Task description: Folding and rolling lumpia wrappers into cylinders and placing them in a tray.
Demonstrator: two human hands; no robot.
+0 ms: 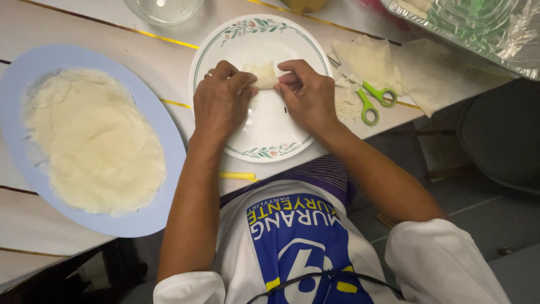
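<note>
A small pale wrapper roll [262, 74] lies on a white plate with a green rim and flower pattern [264, 141]. My left hand [222, 101] grips the roll's left end with curled fingers; a ring shows on one finger. My right hand [306, 93] pinches the roll's right end from the other side. Both hands rest over the plate, knuckles up, and hide most of the roll's near edge.
A large light-blue plate [169, 146] with a stack of round pale wrappers [93, 141] sits at the left. Green-handled scissors [374, 100] lie on wrapper scraps [365, 59] at the right. A glass bowl [163, 8] and a foil tray [478, 28] stand at the far side.
</note>
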